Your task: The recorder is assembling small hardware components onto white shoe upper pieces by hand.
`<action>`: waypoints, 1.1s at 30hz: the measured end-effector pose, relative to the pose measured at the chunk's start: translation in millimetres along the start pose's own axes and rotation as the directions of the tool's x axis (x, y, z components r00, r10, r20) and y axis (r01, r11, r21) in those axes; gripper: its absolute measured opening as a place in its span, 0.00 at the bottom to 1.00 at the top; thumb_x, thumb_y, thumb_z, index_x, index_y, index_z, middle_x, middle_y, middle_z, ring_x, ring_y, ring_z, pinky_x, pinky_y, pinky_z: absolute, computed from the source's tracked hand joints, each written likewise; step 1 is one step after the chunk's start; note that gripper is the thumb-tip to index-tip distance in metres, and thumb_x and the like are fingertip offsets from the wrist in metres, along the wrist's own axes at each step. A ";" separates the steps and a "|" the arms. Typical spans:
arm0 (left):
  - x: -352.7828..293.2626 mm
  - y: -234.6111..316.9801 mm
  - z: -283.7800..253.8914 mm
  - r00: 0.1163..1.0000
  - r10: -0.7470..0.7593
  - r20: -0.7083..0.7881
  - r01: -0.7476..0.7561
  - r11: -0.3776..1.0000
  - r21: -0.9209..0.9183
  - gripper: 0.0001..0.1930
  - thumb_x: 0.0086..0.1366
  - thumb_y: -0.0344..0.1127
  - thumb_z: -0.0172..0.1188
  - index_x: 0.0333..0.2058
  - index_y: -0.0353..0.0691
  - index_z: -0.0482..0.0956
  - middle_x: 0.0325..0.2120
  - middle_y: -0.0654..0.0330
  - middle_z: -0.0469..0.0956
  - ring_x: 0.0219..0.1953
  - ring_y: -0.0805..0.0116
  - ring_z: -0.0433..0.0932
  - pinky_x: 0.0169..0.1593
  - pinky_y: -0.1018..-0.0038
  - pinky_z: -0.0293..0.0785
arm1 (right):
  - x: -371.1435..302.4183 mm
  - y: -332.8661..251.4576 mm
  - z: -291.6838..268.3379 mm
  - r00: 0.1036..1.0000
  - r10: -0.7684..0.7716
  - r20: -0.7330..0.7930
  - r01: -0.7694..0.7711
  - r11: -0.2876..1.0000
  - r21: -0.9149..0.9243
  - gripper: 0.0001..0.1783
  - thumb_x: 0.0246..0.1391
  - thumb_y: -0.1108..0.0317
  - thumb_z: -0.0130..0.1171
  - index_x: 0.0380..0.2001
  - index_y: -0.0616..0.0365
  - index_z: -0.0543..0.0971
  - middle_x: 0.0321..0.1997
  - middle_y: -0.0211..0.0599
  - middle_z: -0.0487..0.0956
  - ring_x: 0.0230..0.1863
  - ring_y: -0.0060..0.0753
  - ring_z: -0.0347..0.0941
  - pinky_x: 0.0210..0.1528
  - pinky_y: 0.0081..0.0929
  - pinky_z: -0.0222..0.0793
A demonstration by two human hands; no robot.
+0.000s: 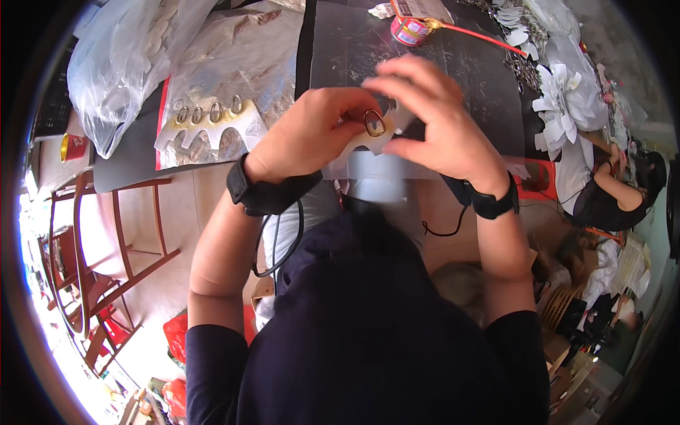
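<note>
Above the near edge of the dark table, my left hand (308,131) is closed, thumb and fingers pinching a white scalloped strip (358,144). An oval metal ring (383,130) shows at the strip, right beside the left fingertips. My right hand (450,127) hovers at the strip's other end, thumb and fingers spread apart and partly blurred by motion; whether it touches the strip I cannot tell. To the left lies another white scalloped strip (237,132), with several oval metal rings (215,112) along its upper edge.
A small pink tin (409,31) with a red stick (482,40) across it stands at the back. Clear plastic bags (117,78) lie at far left. Metal pieces (523,71) and white strips (559,106) pile up at right, near another person (623,184). A wooden chair (124,227) stands lower left.
</note>
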State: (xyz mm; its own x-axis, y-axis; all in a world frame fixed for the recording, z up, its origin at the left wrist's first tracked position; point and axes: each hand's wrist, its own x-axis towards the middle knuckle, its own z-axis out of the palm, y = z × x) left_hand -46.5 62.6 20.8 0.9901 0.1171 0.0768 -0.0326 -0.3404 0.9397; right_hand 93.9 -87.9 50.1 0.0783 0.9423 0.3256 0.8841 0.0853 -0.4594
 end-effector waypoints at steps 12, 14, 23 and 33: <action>-36.5 -14.0 32.1 0.847 -0.406 -0.342 0.066 0.720 -0.691 0.13 0.63 0.40 0.56 0.38 0.35 0.73 0.31 0.63 0.74 0.34 0.75 0.71 0.42 0.77 0.68 | 0.5 2.7 35.3 0.879 0.475 0.045 -0.250 0.379 0.891 0.11 0.48 0.74 0.62 0.35 0.63 0.73 0.32 0.25 0.75 0.32 0.12 0.66 0.34 0.15 0.65; -27.2 -12.4 48.0 0.869 -0.455 -0.194 -0.011 0.374 -0.927 0.16 0.64 0.43 0.53 0.41 0.35 0.71 0.34 0.62 0.75 0.38 0.73 0.73 0.44 0.74 0.68 | 2.9 1.4 39.5 0.895 0.445 0.038 -0.225 0.374 0.900 0.11 0.48 0.74 0.62 0.35 0.63 0.73 0.32 0.25 0.75 0.34 0.13 0.66 0.37 0.16 0.65; -10.7 -35.5 67.8 0.852 -0.464 -0.244 -0.184 0.172 -0.968 0.07 0.62 0.25 0.53 0.37 0.44 0.70 0.36 0.64 0.76 0.36 0.75 0.73 0.39 0.77 0.70 | -7.7 1.1 43.1 0.885 0.466 0.023 -0.292 0.514 0.806 0.15 0.52 0.75 0.56 0.44 0.60 0.71 0.28 0.26 0.71 0.29 0.13 0.64 0.32 0.16 0.64; -14.3 -23.2 70.5 0.844 -0.462 -0.274 -0.190 0.219 -0.957 0.08 0.63 0.26 0.51 0.40 0.46 0.70 0.40 0.62 0.75 0.38 0.72 0.71 0.39 0.75 0.68 | -12.8 -1.5 47.2 0.886 0.440 -0.145 -0.209 0.659 0.723 0.17 0.53 0.79 0.51 0.47 0.57 0.72 0.27 0.25 0.69 0.27 0.13 0.62 0.30 0.14 0.62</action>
State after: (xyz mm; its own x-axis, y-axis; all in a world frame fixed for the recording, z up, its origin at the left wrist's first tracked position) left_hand -50.3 3.1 -25.6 0.8132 0.5113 -0.2780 -0.3260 0.7958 0.5103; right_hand 69.8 -84.9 7.7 0.5254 0.8255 0.2063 0.2334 0.0933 -0.9679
